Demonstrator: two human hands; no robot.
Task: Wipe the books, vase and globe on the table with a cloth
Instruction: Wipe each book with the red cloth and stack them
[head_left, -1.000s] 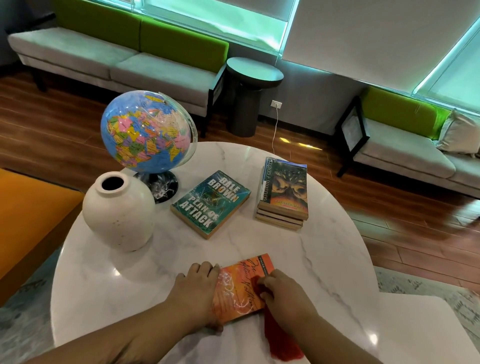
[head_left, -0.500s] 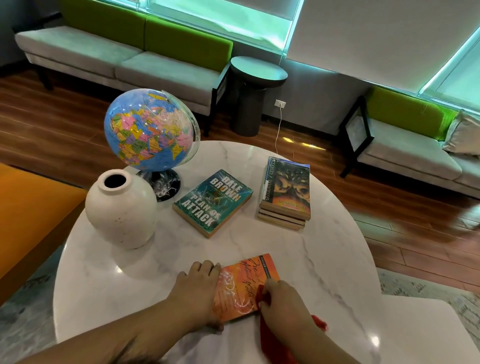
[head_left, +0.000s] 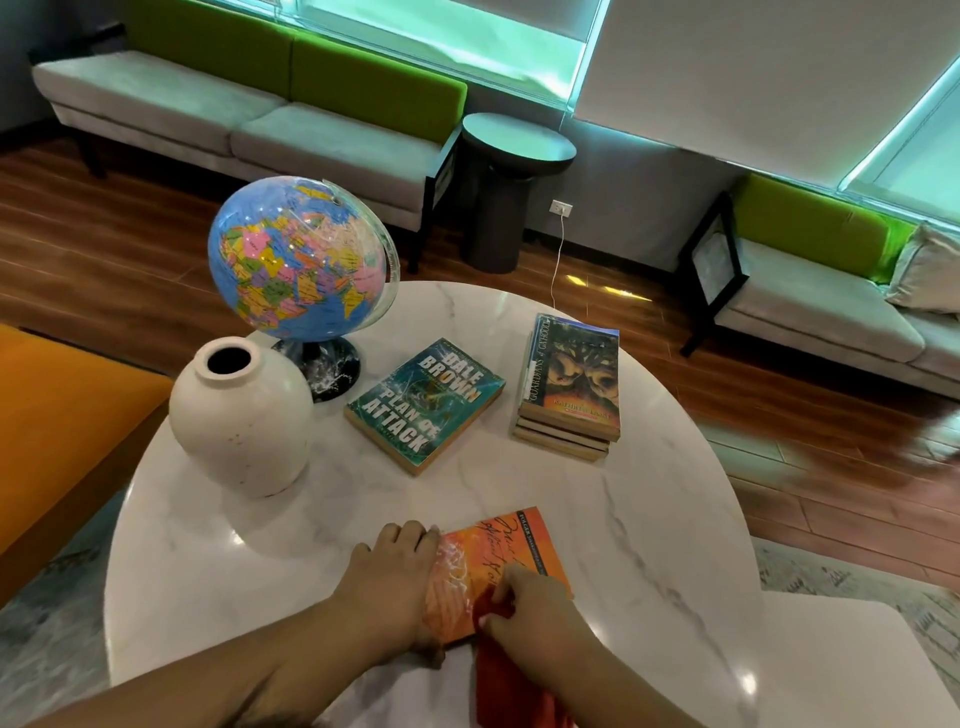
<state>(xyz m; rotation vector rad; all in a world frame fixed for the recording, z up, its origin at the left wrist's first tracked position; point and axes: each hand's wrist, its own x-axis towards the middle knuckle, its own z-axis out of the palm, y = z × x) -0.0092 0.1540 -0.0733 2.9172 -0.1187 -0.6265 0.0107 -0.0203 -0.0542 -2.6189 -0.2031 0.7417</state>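
Low in the frame, my left hand (head_left: 395, 582) grips the orange book (head_left: 514, 545) by its left edge; my right hand (head_left: 540, 618) pinches the red cloth (head_left: 506, 686) against its cover.

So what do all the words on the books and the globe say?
"DALE BROWN": top of the teal book cover.
"PLAN OF ATTACK": same cover, lower down.
"GUARDIANS of GA'HOOLE": up the left edge of the top book on the stack.
Small line at the bottom of that cover: too blurred to read.
Orange book: curly writing, too blurred to read.
Globe: names too small to read.
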